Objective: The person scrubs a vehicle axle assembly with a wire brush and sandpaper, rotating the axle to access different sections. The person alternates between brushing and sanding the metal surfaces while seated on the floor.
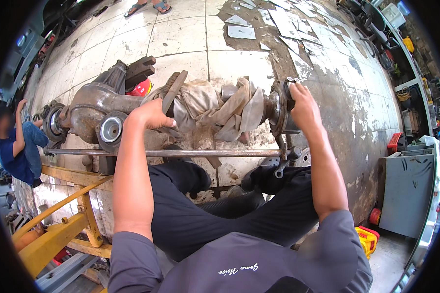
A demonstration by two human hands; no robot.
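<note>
A greasy vehicle axle with a bulging differential housing [90,110] lies across the floor before me. My left hand [149,116] is closed around the wooden handle of a wire brush [173,92], its bristles by the axle tube. A dirty beige rag [200,102] is draped and twisted around the tube's middle. At the axle's right end, my right hand [305,107] grips the edge of the round hub flange [277,108], fingers over its top beside some bolts; its palm side is hidden. A long steel rod [205,153] runs along the near side.
A yellow metal frame [58,239] stands at the lower left, with a seated person [19,141] beyond it. A grey cabinet [407,190] and a yellow-red case [368,240] are at my right. Broken tiles [283,24] litter the far floor. Sandalled feet [149,8] stand at the top.
</note>
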